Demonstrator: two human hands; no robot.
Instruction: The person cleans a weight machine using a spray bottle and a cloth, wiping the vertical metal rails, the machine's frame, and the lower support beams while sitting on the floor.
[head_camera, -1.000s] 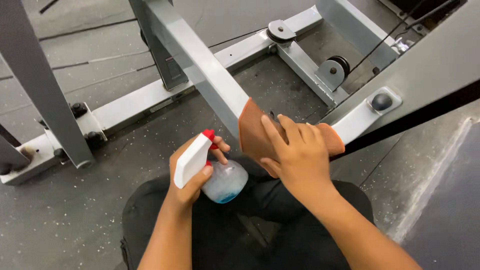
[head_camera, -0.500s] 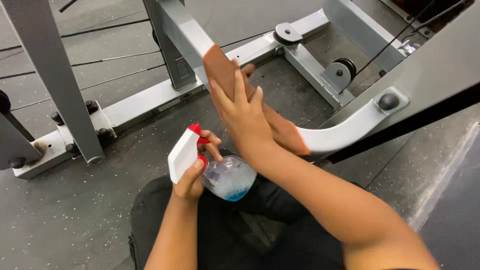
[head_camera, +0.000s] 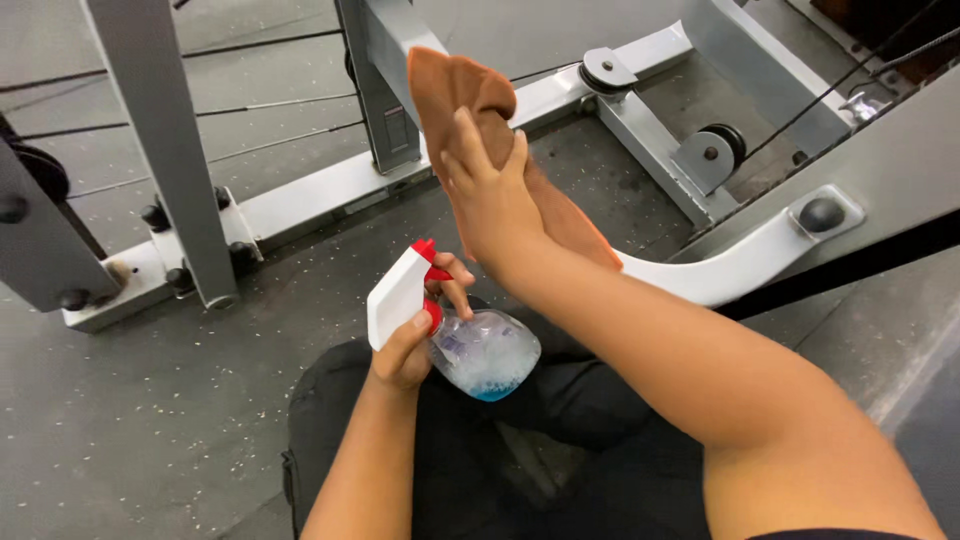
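Grey gym floor (head_camera: 150, 420) below; right hand (head_camera: 490, 195) stretches forward, fingers flat pressing cloth (head_camera: 450, 90) against bar (head_camera: 385, 45); left hand (head_camera: 410, 345) grips spray bottle (head_camera: 470, 345).

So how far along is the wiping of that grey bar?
Done: cannot tell; no clear line between wiped and unwiped metal shows. In hand: the right hand presses a brown cloth on the sloping grey bar, near its upper part, while the left hand holds a spray bottle. Left: perhaps the bar's top.
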